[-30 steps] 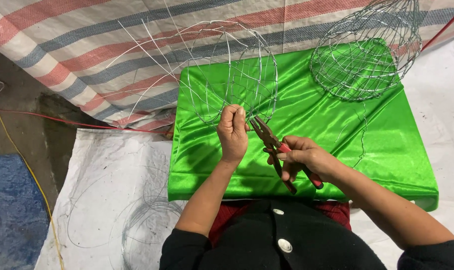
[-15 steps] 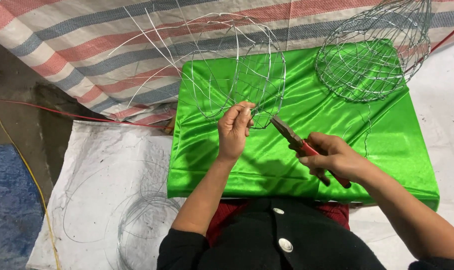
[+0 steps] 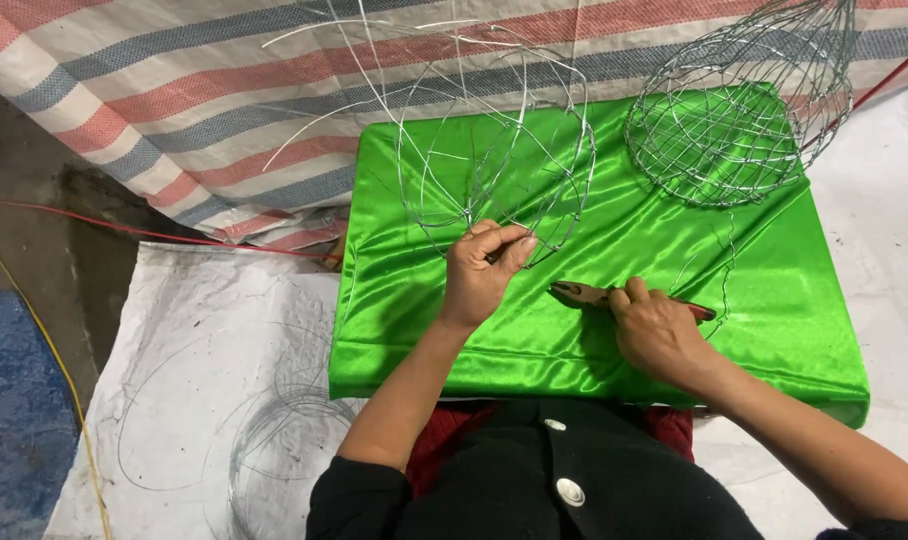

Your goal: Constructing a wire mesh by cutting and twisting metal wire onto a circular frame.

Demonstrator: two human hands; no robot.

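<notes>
i see black sleeves pushed up past the forearms, bare from there to the left hand (image 3: 482, 272) and right hand (image 3: 657, 335). the black top carries two round pale buttons down its front, and a strip of dark red cloth shows under its upper hem.

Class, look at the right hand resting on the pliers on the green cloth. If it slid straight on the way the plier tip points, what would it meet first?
The right hand points its pliers left across the green cloth. First in that line is probably the left hand, pinching the unfinished wire frame; depth is hard to judge.
</notes>
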